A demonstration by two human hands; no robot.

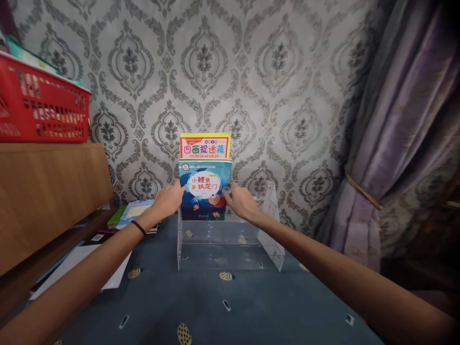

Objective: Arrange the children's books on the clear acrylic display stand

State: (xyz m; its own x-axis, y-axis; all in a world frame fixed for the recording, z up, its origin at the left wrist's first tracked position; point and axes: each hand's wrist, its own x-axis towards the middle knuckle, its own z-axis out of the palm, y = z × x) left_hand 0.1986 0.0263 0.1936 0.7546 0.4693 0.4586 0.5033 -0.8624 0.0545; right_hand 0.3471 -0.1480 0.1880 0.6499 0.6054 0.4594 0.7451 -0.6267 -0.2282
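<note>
A blue picture book (204, 206) stands upright at a clear stepped acrylic rack (223, 258), its cover facing me. My left hand (168, 196) grips the book's left edge, and my right hand (240, 199) grips its right edge. Behind it rises a yellow and red book (204, 146), of which only the upper part shows. The blue book hides much of the rack's upper left side. On the lower tiers of the rack I see no books.
Books and papers (132, 213) lie at the left, with a white sheet (118, 268) nearer me. A red plastic basket (46, 105) sits on a wooden cabinet (53, 191). A patterned wall (201, 57) stands behind the rack, a purple curtain (395, 120) at the right.
</note>
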